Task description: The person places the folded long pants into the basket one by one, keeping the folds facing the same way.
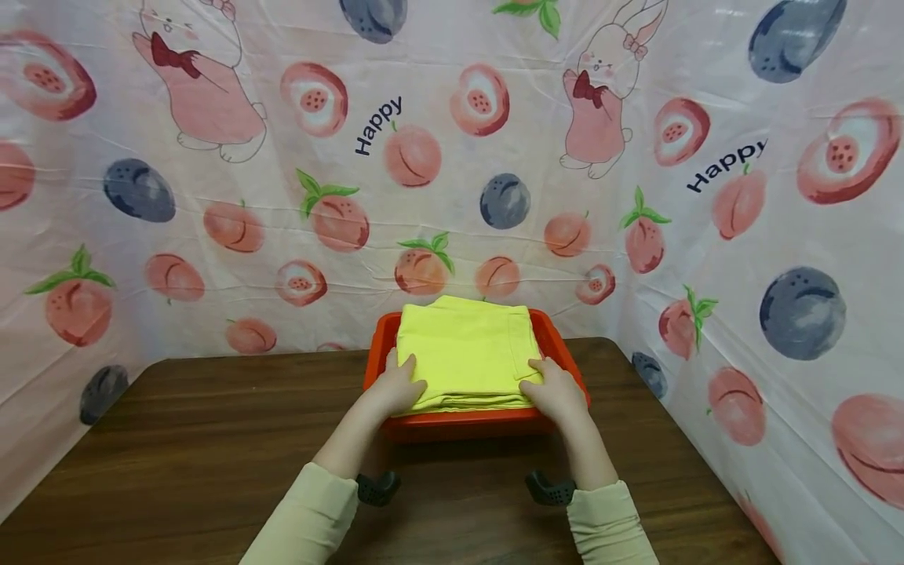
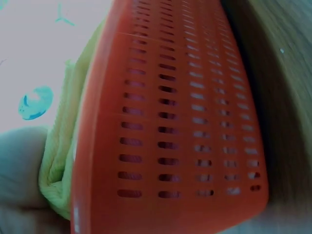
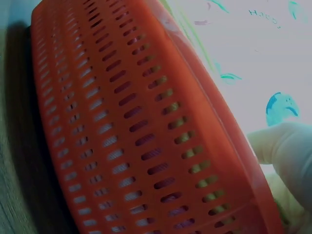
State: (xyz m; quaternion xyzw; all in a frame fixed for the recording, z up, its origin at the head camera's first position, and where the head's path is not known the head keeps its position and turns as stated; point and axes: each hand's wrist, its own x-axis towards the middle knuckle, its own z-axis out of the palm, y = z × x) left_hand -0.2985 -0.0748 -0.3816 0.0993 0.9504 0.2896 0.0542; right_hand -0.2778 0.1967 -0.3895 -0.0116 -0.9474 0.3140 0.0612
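A folded yellow garment [image 1: 462,345] with a stitched seam near its right side lies in the orange-red plastic basket [image 1: 466,420]. My left hand [image 1: 399,386] holds its front left corner, thumb on top and a finger along the side. At the front right corner, my right hand [image 1: 558,386] grips the cloth, thumb and finger over its top. The remaining fingers of both hands are hidden by cloth and basket. In the left wrist view, layered yellow folds [image 2: 61,161] stand above the rim beside the left hand [image 2: 22,170]. The right hand [image 3: 290,156] appears beside the rim in the right wrist view.
The basket stands on a dark brown wooden table [image 1: 247,439], near its back edge. A printed fruit-and-rabbit curtain [image 1: 438,204] rises behind and at both sides. Slotted basket walls [image 2: 165,117] show pinkish contents inside. Black devices [image 1: 377,488] sit at both wrists.
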